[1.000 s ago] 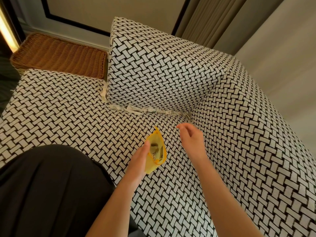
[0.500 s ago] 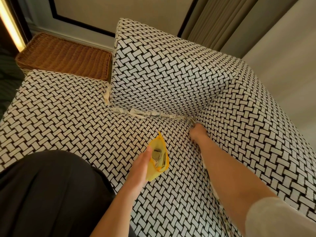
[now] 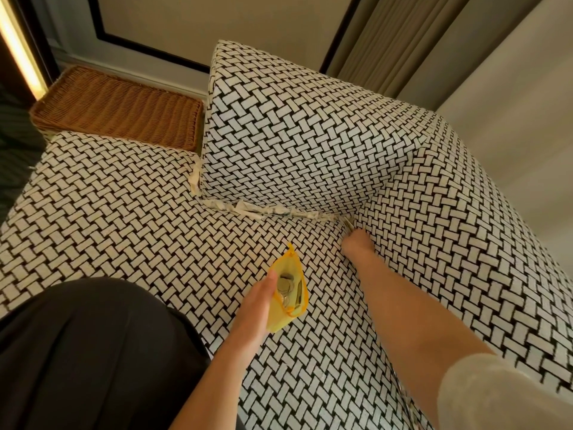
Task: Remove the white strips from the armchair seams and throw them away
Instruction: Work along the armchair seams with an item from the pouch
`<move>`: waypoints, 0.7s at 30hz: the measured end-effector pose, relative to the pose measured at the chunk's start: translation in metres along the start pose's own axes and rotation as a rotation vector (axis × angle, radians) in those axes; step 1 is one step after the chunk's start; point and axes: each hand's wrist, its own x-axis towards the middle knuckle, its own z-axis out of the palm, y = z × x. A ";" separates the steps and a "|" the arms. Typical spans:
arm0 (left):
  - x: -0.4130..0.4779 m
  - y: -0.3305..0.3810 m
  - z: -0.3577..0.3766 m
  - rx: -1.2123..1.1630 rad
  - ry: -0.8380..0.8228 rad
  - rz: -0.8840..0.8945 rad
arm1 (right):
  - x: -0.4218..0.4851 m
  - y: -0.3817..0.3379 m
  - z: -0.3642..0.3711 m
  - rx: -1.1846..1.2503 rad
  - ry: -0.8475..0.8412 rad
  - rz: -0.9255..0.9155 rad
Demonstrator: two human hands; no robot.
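Our right hand (image 3: 356, 245) has left its place in the air by the yellow pouch (image 3: 290, 294) and gone to the foot of the upright cushion (image 3: 279, 135), at that cushion's right end, where seat and arm meet in a corner. It is now pressed into the seam there, wrist toward us. Its fingers are hidden behind the back of the hand, so we cannot tell whether they have pinched anything; a short pale end (image 3: 348, 225) shows just past them. The white strips (image 3: 257, 209) lie as they did on the armchair (image 3: 465, 243), crumpled along the cushion's lower edge, with one more strip (image 3: 195, 178) running up its left corner. Our left hand (image 3: 257, 308) has kept its post out in front of the cushion, over the seat, thumb and fingers curled round the pouch with its mouth held open. We judge the reach finished and the pull not yet begun: the corner piece comes first, the pouch waits to take it, and most of the seam is still to clear.
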 end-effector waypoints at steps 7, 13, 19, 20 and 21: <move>0.002 -0.001 -0.001 0.018 -0.013 -0.005 | -0.011 0.004 0.012 -0.011 0.159 0.007; 0.002 -0.002 0.000 0.030 -0.018 0.005 | -0.010 0.002 0.004 -0.033 0.073 0.031; 0.000 0.001 0.001 0.005 -0.004 0.002 | -0.040 0.006 0.018 -0.085 0.320 -0.055; -0.001 0.002 0.002 0.004 0.001 -0.004 | -0.046 0.008 0.021 -0.090 0.352 -0.103; -0.001 0.003 0.003 -0.003 0.004 -0.011 | -0.048 0.011 0.024 -0.087 0.373 -0.163</move>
